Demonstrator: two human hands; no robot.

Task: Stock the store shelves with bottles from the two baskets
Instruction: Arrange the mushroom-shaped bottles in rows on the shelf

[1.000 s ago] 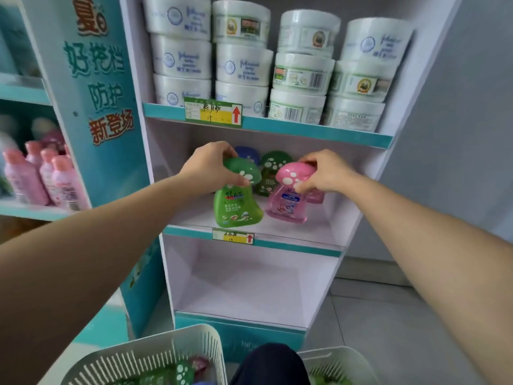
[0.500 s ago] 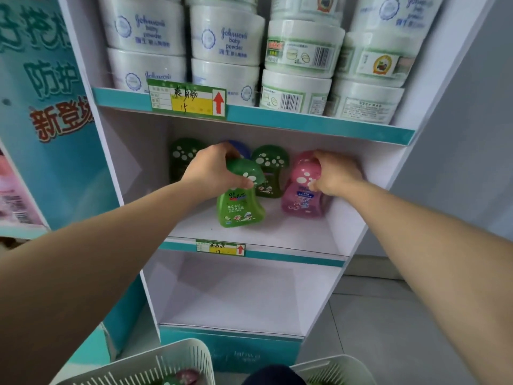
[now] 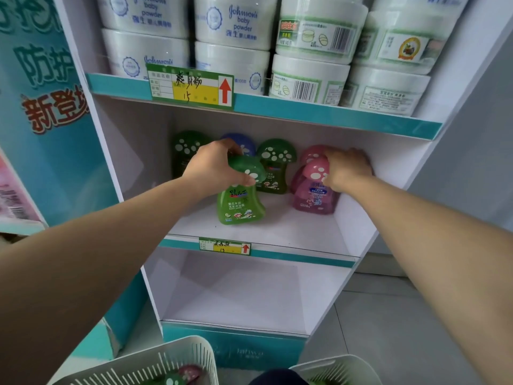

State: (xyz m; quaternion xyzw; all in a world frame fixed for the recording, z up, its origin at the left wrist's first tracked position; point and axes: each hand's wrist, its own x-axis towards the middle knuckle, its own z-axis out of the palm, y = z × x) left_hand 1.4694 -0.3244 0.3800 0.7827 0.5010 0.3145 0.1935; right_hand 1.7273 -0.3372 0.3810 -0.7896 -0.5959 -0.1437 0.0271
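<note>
My left hand [image 3: 215, 166] grips the mushroom cap of a light green bottle [image 3: 240, 204] standing on the middle shelf [image 3: 291, 232]. My right hand [image 3: 347, 168] grips the cap of a pink bottle [image 3: 313, 195] set against the shelf's right wall, with another pink bottle [image 3: 312, 152] right behind it. At the back stand two dark green bottles [image 3: 274, 165] [image 3: 184, 151] and a blue-capped bottle [image 3: 244, 144], partly hidden by my left hand. Two white baskets [image 3: 144, 365] [image 3: 341, 368] sit at the bottom edge, with bottles showing inside.
White powder tubs [image 3: 233, 43] fill the upper shelf. The lower shelf [image 3: 236, 295] holds nothing. A teal side panel [image 3: 41, 107] with printed characters stands to the left. Grey floor tiles [image 3: 388, 329] lie to the right of the shelf unit.
The view has moved closer to the shelf. My right hand has pushed the pink bottle back toward the right wall. My left hand has kept its hold on the light green bottle.
</note>
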